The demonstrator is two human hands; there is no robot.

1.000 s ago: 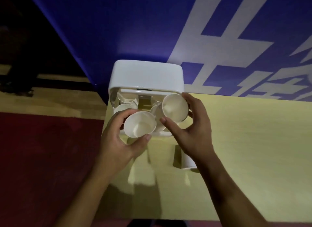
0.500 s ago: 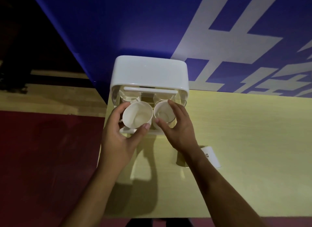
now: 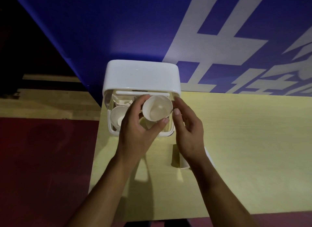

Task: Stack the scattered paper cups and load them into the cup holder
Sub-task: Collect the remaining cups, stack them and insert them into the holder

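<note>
White paper cup (image 3: pixel 157 110) gripped by left hand (image 3: pixel 135 133) over white plastic cup holder (image 3: pixel 141 76); right hand (image 3: pixel 187 130) fingers relaxed, holding nothing.

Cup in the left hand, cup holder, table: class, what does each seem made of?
Cup gripped by the left hand: likely paper, matte off-white, thin wall and rim. Cup holder: probably plastic, smooth white, slight sheen, rounded moulded corners. Table: pale yellow laminate or wood-effect board, matte; the look leaves it open.
</note>
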